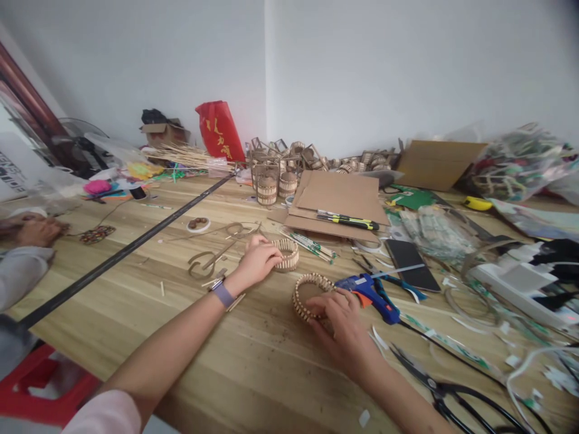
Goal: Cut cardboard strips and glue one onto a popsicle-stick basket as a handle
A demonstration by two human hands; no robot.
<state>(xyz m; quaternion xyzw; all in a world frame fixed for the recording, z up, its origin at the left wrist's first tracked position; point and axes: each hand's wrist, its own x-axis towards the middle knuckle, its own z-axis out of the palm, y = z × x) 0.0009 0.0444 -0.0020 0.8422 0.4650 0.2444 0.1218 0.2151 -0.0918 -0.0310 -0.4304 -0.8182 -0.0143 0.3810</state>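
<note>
My left hand (pixel 259 260), with a watch on its wrist, has its fingers bent onto the near left side of a small round band of wooden sticks (pixel 288 260), standing on the table. My right hand (pixel 341 313) grips the lower right rim of a second such round (pixel 299 295), which tilts so that its brown inside shows; the thumb's contact is partly hidden. Right beside that hand lies a blue glue gun (pixel 368 294) with an orange nozzle. Black-handled scissors (pixel 436 386) rest below my right forearm.
Cardboard sheets (pixel 337 193) carry several craft knives (pixel 346 220). Finished-looking stick baskets (pixel 266 190) are heaped by the wall. A dark phone-like slab (pixel 411 264) and a white power strip (pixel 520 292) lie right. Another person's hands (pixel 40 230) work at the far left.
</note>
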